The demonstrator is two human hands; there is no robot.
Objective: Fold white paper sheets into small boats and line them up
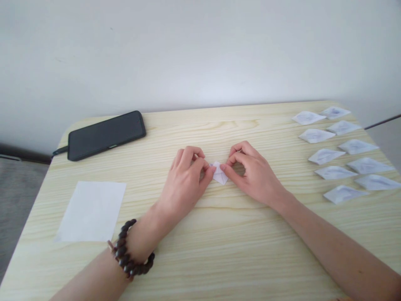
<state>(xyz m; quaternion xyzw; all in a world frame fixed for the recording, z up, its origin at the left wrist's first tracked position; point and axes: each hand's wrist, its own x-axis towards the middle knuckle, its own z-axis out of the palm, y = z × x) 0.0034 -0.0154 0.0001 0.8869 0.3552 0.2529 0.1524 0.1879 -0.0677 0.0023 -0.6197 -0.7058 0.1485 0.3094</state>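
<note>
A small folded piece of white paper [219,174] lies at the middle of the light wooden table [219,251]. My left hand [184,179] has its fingers curled and pinches the paper's left side. My right hand [250,173] is curled too and pinches the right side with thumb and forefinger. Most of the paper is hidden between the fingertips. A dark bead bracelet [130,255] circles my left wrist.
A black phone [106,134] with a cable lies at the table's back left. A flat white sheet [91,211] rests at the left. Several folded white paper shapes [341,152] lie in two rows at the right. A pale wall stands behind the table.
</note>
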